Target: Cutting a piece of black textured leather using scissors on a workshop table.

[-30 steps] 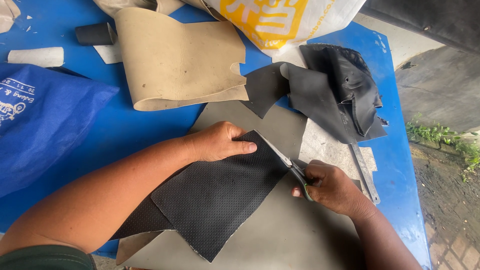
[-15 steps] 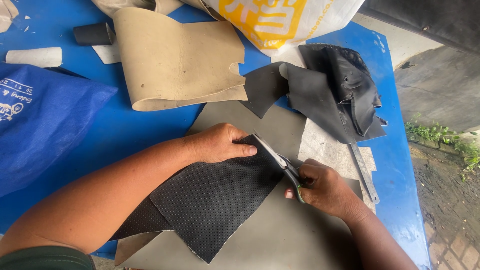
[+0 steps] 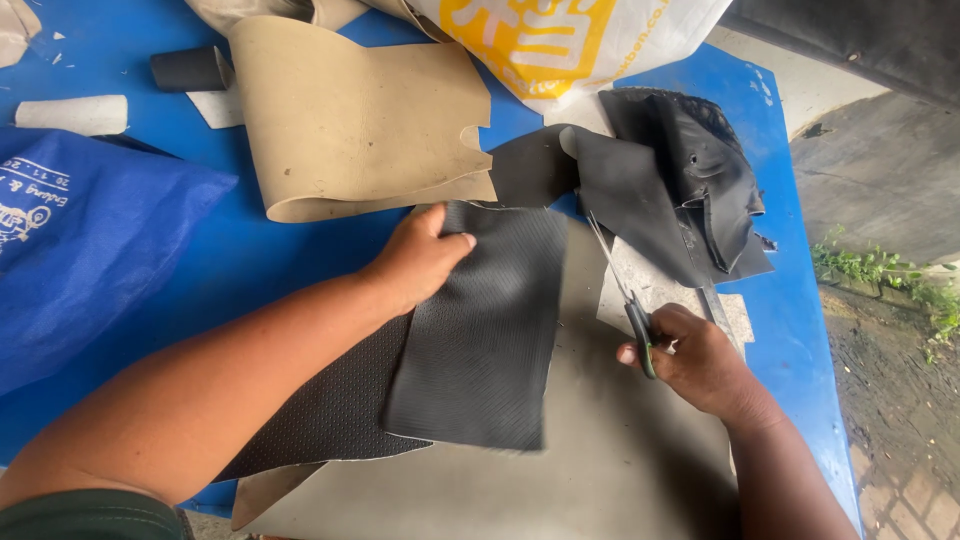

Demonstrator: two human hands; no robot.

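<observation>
My left hand (image 3: 418, 255) rests on the top left corner of a dark grey perforated leather sheet (image 3: 485, 330), which is folded over on itself and lies on a larger grey sheet (image 3: 590, 470). My right hand (image 3: 700, 360) holds a pair of scissors (image 3: 622, 295) by the handles, blades pointing away from me, to the right of the folded sheet and apart from it. Both lie on a blue table (image 3: 250, 250).
A tan leather piece (image 3: 350, 120) lies beyond my left hand. Crumpled black leather (image 3: 680, 180) sits at the far right. A blue fabric bag (image 3: 70, 240) is at the left, a white and yellow bag (image 3: 560, 40) at the back. The table's right edge (image 3: 820, 330) drops to the ground.
The perforated sheet has been folded over and now lies squarer. My right hand with the scissors has drawn away to the right, off the sheet's edge.
</observation>
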